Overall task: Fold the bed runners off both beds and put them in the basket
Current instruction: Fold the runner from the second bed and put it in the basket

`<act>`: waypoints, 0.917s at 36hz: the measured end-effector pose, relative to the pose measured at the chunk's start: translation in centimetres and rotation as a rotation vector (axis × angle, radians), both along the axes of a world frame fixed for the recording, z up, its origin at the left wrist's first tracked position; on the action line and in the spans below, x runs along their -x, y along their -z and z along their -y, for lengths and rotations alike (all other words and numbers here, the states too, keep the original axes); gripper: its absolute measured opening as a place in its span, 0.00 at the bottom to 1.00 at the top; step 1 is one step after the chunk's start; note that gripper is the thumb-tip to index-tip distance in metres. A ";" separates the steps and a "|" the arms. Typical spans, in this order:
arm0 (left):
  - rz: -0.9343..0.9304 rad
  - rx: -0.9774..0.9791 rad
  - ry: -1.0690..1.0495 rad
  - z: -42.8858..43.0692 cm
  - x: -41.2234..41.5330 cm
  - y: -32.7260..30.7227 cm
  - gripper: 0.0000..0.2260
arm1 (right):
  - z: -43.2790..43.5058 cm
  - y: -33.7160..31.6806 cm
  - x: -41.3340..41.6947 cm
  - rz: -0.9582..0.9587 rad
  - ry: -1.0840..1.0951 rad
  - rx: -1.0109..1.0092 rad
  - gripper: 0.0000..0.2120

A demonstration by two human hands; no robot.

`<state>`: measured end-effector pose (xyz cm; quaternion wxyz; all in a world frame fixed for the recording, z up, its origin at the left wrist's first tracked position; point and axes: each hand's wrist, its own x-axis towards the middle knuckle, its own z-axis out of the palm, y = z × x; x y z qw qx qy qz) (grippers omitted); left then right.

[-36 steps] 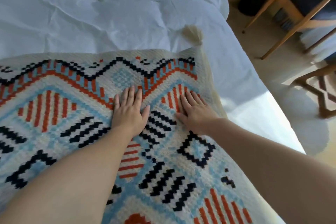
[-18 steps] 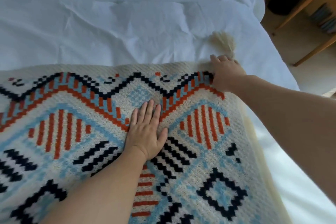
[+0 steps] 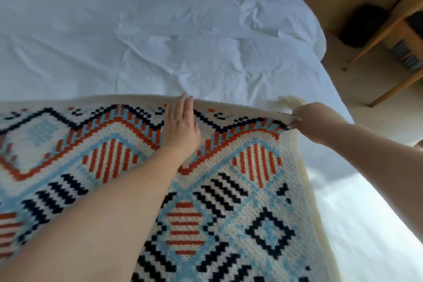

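Head view | patterned bed runner (image 3: 229,190) lies across a white-sheeted bed (image 3: 160,41) | left hand (image 3: 182,125) rests flat, fingers extended, near its far edge | right hand (image 3: 312,121) is clenched on the tasselled corner.

A bed (image 3: 160,36) under a creased white duvet fills the view; tan floor (image 3: 343,80) lies to its right; a wooden furniture frame (image 3: 389,23) stands there; a dark object (image 3: 361,25) sits beside it; daylight brightens the sheet's lower right edge.
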<state>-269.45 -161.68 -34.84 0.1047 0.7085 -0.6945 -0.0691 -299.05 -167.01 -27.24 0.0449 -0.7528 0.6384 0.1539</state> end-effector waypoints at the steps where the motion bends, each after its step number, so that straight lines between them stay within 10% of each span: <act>1: 0.011 -0.004 0.012 0.7 -0.1 -0.9 0.32 | -0.6 -0.4 0.2 0.003 0.001 -0.007 0.07; 11: -0.074 -0.164 0.021 -2.5 -4.9 -4.8 0.12 | -5.8 -3.8 2.5 0.049 0.056 -0.081 0.12; 33: -0.228 -0.214 0.092 -24.3 -5.2 -11.8 0.12 | -25.1 -8.4 4.7 0.086 0.098 -0.059 0.10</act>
